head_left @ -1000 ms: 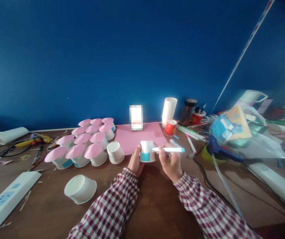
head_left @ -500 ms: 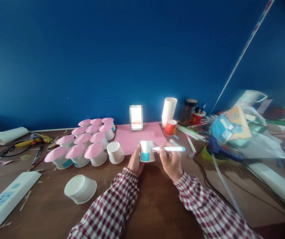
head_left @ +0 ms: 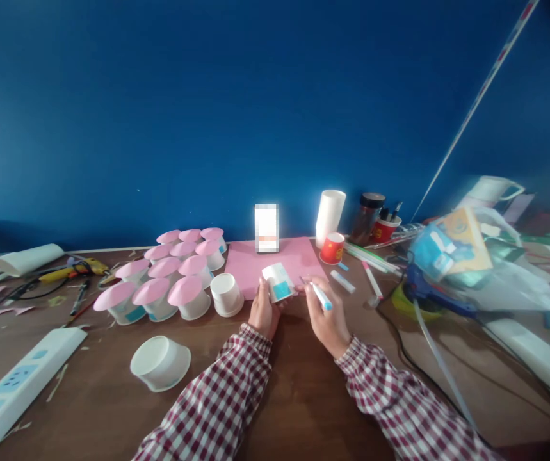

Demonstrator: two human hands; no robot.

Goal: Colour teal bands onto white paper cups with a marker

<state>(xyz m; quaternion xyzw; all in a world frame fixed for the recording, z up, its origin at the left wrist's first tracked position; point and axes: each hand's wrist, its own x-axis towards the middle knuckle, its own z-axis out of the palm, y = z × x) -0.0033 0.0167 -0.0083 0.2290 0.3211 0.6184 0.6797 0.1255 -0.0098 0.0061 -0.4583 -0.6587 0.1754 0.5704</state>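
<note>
My left hand (head_left: 264,312) grips a small white paper cup with a blue band (head_left: 278,282), tilted over above the wooden table (head_left: 303,390). My right hand (head_left: 325,317) pinches a white marker with a blue end (head_left: 319,295), its tip pointing up-left toward the cup. Both hands sit just in front of a pink paper sheet (head_left: 275,259). Both sleeves are red-and-white checked.
Several upturned cups with pink discs (head_left: 169,275) stand at the left, plus a plain cup (head_left: 226,294) and another (head_left: 160,362). A power strip (head_left: 10,390) lies front left. Behind are a white cup stack (head_left: 330,214), a red cup (head_left: 331,248), markers (head_left: 371,278), and a cluttered plastic bag (head_left: 467,256).
The cup has tipped from upright to tilted in my left hand. The marker swung from lying level to pointing diagonally, its blue end nearer me. The view shifted slightly.
</note>
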